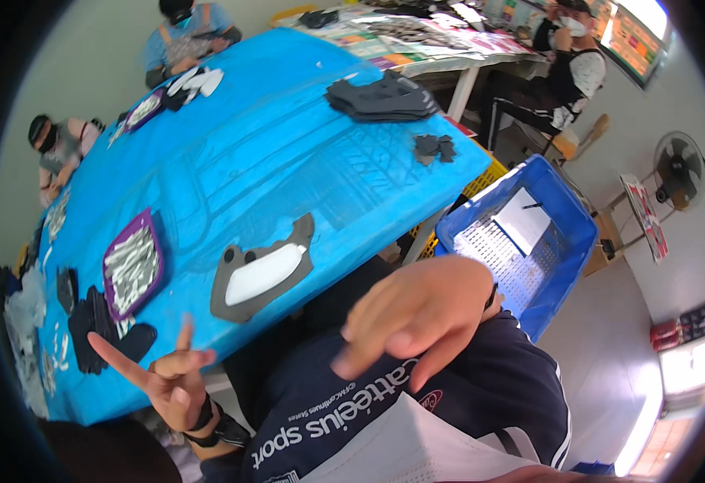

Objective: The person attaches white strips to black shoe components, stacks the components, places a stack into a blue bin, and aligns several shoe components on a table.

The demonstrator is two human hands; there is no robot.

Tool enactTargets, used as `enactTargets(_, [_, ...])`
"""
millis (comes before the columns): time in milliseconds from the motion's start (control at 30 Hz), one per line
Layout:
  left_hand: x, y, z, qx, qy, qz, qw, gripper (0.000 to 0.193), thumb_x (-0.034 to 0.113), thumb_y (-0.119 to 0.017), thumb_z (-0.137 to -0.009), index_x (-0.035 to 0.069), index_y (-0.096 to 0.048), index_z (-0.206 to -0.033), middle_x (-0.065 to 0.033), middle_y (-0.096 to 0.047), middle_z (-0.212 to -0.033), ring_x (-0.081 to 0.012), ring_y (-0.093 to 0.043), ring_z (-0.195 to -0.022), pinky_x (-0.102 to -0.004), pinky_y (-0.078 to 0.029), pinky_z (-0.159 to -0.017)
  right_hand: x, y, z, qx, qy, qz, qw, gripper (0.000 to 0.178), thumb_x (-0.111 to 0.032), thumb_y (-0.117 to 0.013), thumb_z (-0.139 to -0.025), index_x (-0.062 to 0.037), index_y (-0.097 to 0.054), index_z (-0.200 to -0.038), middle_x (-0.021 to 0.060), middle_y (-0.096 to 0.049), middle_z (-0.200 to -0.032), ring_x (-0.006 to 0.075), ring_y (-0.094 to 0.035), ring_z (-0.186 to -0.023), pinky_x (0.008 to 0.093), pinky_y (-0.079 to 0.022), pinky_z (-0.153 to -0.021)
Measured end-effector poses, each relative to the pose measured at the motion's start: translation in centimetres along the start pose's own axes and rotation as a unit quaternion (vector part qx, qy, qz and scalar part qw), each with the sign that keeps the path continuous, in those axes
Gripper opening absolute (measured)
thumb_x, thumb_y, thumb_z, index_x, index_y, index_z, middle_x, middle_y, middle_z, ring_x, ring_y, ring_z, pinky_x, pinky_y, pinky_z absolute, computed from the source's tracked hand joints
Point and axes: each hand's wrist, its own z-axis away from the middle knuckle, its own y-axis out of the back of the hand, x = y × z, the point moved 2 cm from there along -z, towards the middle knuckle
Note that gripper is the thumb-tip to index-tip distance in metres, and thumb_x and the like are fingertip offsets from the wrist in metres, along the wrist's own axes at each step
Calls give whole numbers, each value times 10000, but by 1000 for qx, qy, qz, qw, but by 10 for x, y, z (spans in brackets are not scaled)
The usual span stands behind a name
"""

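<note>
My left hand (174, 381) is raised at the table's near edge, fingers spread and nothing in them. Just beyond it lie black fabric pieces (95, 322) and a purple-rimmed tray (157, 241) of pale strips. In front of my body my right hand (426, 310) hangs in the air, slightly blurred, thumb apart from the fingers, with nothing visible in it. Nearest to both hands on the table is a dark grey cut fabric piece (228, 290) with a white panel (265, 275) on it.
A blue cloth (248, 153) covers the table. A stack of dark grey cut pieces (381, 98) and small dark scraps (434, 148) lie at the far right. To my right stands a blue crate (562, 278) holding white paper (521, 219). Several people work or sit around.
</note>
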Motion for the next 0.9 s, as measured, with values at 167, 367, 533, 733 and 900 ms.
enactTargets(167, [-14, -36, -21, 10, -21, -38, 999, 832, 46, -700, -824, 233, -178, -1444, -380, -61, -1561, -547, -113, -1447, -690, -171, -1118, 27, -28, -19, 130, -92, 230, 960, 940, -89, -676, -861, -136, -72, -1580, 332, -303, -1514, 460, -364, -1393, 592, -345, -1082])
enactTargets(367, [-22, -39, -14, -111, 49, -87, 989, 631, -29, -659, -826, 44, -263, -1312, -368, -604, -1184, -456, -558, -1229, -598, -245, -1151, 29, -46, -11, 89, 1, -76, 993, 881, -190, -624, -920, -76, -41, -1571, 345, -474, -1364, 473, -519, -1234, 591, -413, -1014])
enactTargets(533, [-27, -14, 6, 44, 173, -74, 981, 860, 353, -593, -969, -50, -73, -1523, -183, -731, -858, -299, -719, -878, -469, -419, -1060, -14, 5, 14, 179, 367, -464, 786, 735, -558, -246, -1029, 52, -654, -1079, 196, -706, -959, 311, -686, -812, 450, -583, -753])
enactTargets(733, [-44, -4, 33, 64, 252, -68, 963, 835, 368, -566, -982, -47, -93, -1531, -220, -716, -991, -314, -708, -961, -459, -421, -1052, 1, -27, 27, 17, 125, -283, 951, 438, -358, -456, -935, 17, -681, -926, 120, -682, -879, 263, -651, -799, 407, -543, -700])
enactTargets(900, [-41, 6, 35, 83, 204, -50, 974, 863, 328, -572, -983, -11, -12, -1545, -211, -710, -992, -332, -707, -934, -466, -462, -1016, 67, -112, 2, 44, 129, -671, 729, 493, -211, -763, -825, -43, -504, -1210, 130, -586, -1209, 270, -591, -1119, 408, -531, -869])
